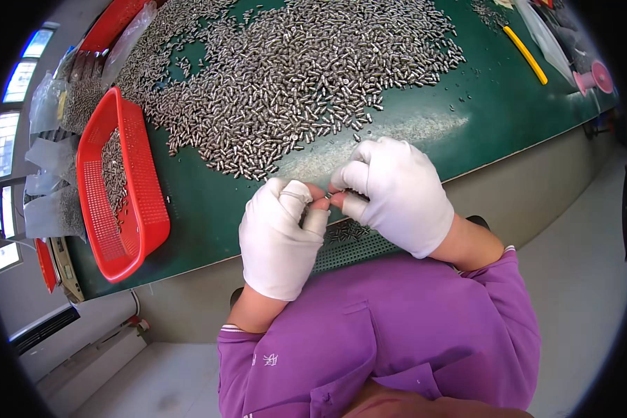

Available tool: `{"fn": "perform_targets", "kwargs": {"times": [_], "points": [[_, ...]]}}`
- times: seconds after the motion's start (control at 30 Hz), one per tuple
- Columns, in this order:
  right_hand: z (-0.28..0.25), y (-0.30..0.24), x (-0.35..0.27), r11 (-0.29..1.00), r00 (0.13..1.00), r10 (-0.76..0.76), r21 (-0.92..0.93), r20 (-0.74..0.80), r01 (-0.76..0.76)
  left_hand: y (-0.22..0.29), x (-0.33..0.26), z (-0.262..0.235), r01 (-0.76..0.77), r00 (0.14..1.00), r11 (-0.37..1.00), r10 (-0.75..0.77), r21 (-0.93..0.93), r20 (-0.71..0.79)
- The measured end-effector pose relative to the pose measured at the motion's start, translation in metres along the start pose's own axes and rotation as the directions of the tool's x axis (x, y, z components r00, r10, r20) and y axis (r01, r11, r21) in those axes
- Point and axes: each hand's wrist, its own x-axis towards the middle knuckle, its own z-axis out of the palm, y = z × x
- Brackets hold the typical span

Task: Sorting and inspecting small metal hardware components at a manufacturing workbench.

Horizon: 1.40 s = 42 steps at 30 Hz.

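Both hands wear white cloth gloves with cut-off fingertips. My left hand (283, 233) and my right hand (396, 191) meet at the front edge of the green table (467, 132), their bare fingertips pinching one small silver metal pin (328, 196) between them. A wide heap of the same small silver pins (292, 76) covers the table just beyond the hands. Under the hands lies a green perforated tray (352, 245) with several pins standing in its holes.
A red plastic basket (122, 191) with pins in it stands at the left. Clear plastic bags (49, 181) lie beyond it. A yellow stick (526, 54) and a pink object (592, 78) lie at the far right. The grey floor (578, 265) is below.
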Motion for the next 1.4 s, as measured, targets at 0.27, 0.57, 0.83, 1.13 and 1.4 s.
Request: {"fn": "perform_targets", "kwargs": {"times": [0.27, 0.57, 0.83, 1.13, 1.4], "points": [[-0.001, -0.002, -0.002, 1.000, 1.000, 0.003, -0.018, 0.011, -0.003, -0.002, -0.001, 0.000, -0.033, 0.999, 0.997, 0.032, -0.076, -0.005], [-0.001, -0.001, -0.005, 1.000, 1.000, -0.025, -0.016, -0.004, 0.025, 0.000, 0.000, -0.005, -0.016, 0.999, 0.996, 0.020, -0.090, 0.046], [-0.004, 0.007, -0.008, 0.994, 0.995, -0.088, 0.068, 0.035, 0.086, -0.006, 0.001, -0.011, -0.151, 0.984, 0.987, 0.155, -0.052, 0.086], [-0.016, 0.023, -0.008, 0.960, 0.965, -0.227, 0.199, 0.129, 0.199, -0.010, 0.008, -0.025, -0.320, 0.899, 0.941, 0.339, -0.114, 0.276], [-0.012, 0.020, 0.007, 0.972, 0.961, 0.225, 0.108, -0.159, -0.210, -0.017, 0.015, 0.004, 0.017, 0.972, 0.996, -0.038, -0.091, -0.232]]}}
